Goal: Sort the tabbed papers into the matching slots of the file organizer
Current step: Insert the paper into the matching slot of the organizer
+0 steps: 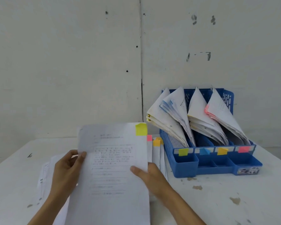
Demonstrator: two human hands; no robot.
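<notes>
Both hands hold up a printed sheet (110, 168) with a yellow-green tab (141, 129) at its top right corner. My left hand (66, 172) pinches its left edge, thumb on the front. My right hand (146, 174) pinches its right edge. To the right stands the blue file organizer (185, 166) with several slots full of leaning papers. Its front rail carries yellow-green (183, 151), blue (204, 151), orange (222, 151) and pink (243, 149) labels. Beneath the raised sheet lies a pile of papers (156, 153) showing a pink tab (149, 138) and an orange tab (157, 142).
The white table (217, 197) has stains and chipped spots on the right. More loose papers (44, 176) lie on the left under my left arm. A white wall (71, 62) rises directly behind the table and the organizer.
</notes>
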